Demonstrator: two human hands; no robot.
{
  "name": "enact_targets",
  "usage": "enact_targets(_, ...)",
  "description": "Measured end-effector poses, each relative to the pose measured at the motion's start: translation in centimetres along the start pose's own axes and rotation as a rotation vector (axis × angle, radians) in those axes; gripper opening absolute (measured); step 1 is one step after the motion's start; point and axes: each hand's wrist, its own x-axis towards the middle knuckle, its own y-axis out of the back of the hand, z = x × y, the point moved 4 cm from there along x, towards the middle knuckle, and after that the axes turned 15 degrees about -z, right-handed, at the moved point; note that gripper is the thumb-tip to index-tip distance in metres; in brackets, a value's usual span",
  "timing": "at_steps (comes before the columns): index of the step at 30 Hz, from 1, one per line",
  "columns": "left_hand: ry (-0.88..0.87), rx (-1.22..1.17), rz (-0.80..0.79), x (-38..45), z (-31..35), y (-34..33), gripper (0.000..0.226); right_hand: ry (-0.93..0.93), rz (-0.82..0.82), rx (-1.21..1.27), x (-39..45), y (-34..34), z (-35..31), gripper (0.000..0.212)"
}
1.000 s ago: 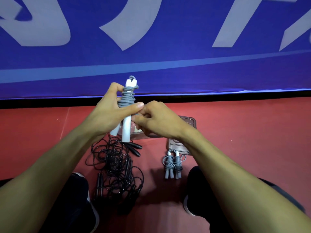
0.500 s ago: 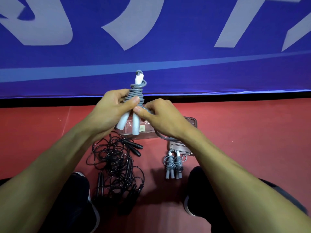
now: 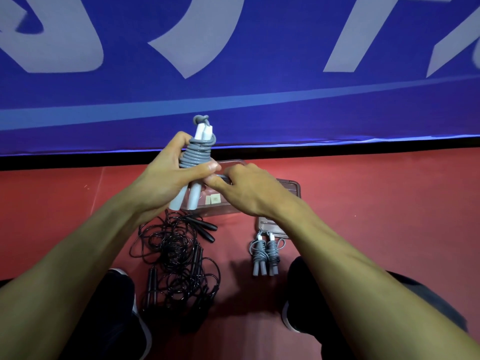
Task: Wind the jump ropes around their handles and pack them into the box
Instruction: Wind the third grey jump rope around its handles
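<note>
Scene: a person's two forearms reach forward over a red floor (image 3: 389,216), with a blue banner (image 3: 233,87) standing behind.

Landmark: a clear plastic box (image 3: 223,207) lies on the floor just beyond the hands; every place below is given from it.

Grey jump rope (image 3: 196,157): held in the air above the box's left end, its two pale handles side by side and roughly upright, with grey cord coiled tightly round their upper half.

Left hand (image 3: 166,183): wrapped round the handles and coils, thumb pressed across the lowest turns to pin them.

Right hand (image 3: 246,190): over the middle of the box, thumb and fingers pinching the loose tail of the grey cord right beside the left thumb; the two hands touch.

How it will likely handle: light; the handles look stiff and smooth, while the cord looks springy and apt to uncoil if the thumb lifts. The safest hold seems to be across the coils and both handles at once, not by the bare lower ends.

Arm pose: both elbows low and wide, forearms converging toward the box, wrists nearly level.

Wound grey ropes (image 3: 265,252): two finished bundles lie on the floor on the near side of the box, to the right.

Box lid (image 3: 292,185): seemingly a tinted lid lies against the box's right end, partly hidden by the right wrist.

Black ropes (image 3: 176,255): a loose tangle on the floor near the box's left end, not yet wound.

Shoes: dark, one at each side of the near floor.
</note>
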Motion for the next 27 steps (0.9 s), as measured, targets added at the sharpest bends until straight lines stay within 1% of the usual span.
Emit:
enact_targets(2, -0.002, 0.000, 0.033, 0.0, 0.0, 0.0, 0.064, 0.012, 0.000, 0.028, 0.1, 0.1, 0.0, 0.072)
enact_targets(5, -0.002, -0.077, 0.107, 0.0, 0.2, 0.2, 0.054, 0.035, 0.033, 0.039, 0.2, 0.3, -0.3, 0.057)
enact_targets(8, 0.023, -0.295, 0.034, 0.1, 0.1, 0.1, 0.030, 0.047, 0.043, 0.040, 0.7, 0.2, 0.1, 0.046)
enact_targets(10, 0.026, -0.332, -0.025, 0.1, 0.1, -0.1, 0.023, 0.017, 0.046, 0.020, 1.1, 0.0, 0.7, 0.039)
enact_targets(11, 0.022, -0.318, -0.050, 0.2, 0.1, -0.2, 0.024, -0.002, 0.046, 0.003, 1.2, -0.1, 1.1, 0.036)
enact_targets(14, 0.021, -0.236, -0.090, 0.1, 0.0, -0.3, 0.040, -0.046, 0.029, -0.038, 1.3, -0.4, 1.5, 0.031)
enact_targets(18, 0.013, -0.049, -0.073, 0.1, 0.1, -0.4, 0.042, -0.064, 0.012, -0.042, 1.1, -0.4, 1.4, 0.029)
enact_targets(22, -0.010, 0.044, -0.009, 0.2, 0.2, -0.3, 0.059, -0.050, 0.009, -0.033, 1.1, -0.4, 1.1, 0.030)
enact_targets(25, -0.005, 0.110, 0.101, 0.3, 0.0, 0.2, 0.060, -0.051, 0.002, -0.043, 0.9, -0.2, 1.0, 0.029)
enact_targets(27, 0.015, 0.117, 0.142, 0.3, -0.2, 0.4, 0.068, -0.053, -0.006, -0.047, 0.7, -0.1, 0.9, 0.028)
